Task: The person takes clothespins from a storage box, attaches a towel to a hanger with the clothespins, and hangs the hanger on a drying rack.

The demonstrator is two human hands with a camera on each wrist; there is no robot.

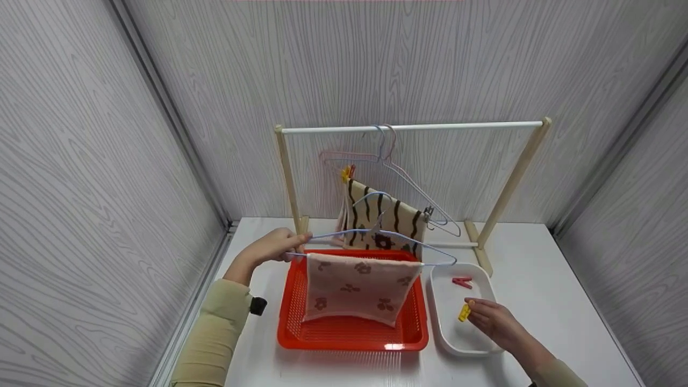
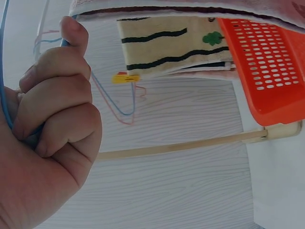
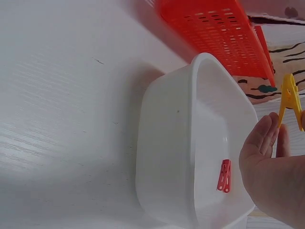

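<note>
My left hand (image 1: 280, 244) grips the left end of a blue clothes hanger (image 1: 406, 236), its fingers curled round the wire in the left wrist view. Over the hanger's lower bar hangs a pink towel (image 1: 355, 287) with brown flower prints, above a red basket (image 1: 352, 344). Between thumb and fingers my right hand (image 1: 497, 322) pinches a yellow clothespin (image 1: 464, 312), held over a white tub (image 1: 449, 346). Inside that tub lies a red clothespin (image 1: 462, 282), apart from the hand.
Behind the basket stands a drying rack (image 1: 414, 127) with a white rail and wooden legs. Blue and pink hangers (image 1: 384, 156) hang from it, with a striped beige towel (image 1: 395, 215) clipped on by clothespins (image 1: 347, 173). Wood-grain walls (image 1: 80, 161) enclose the table.
</note>
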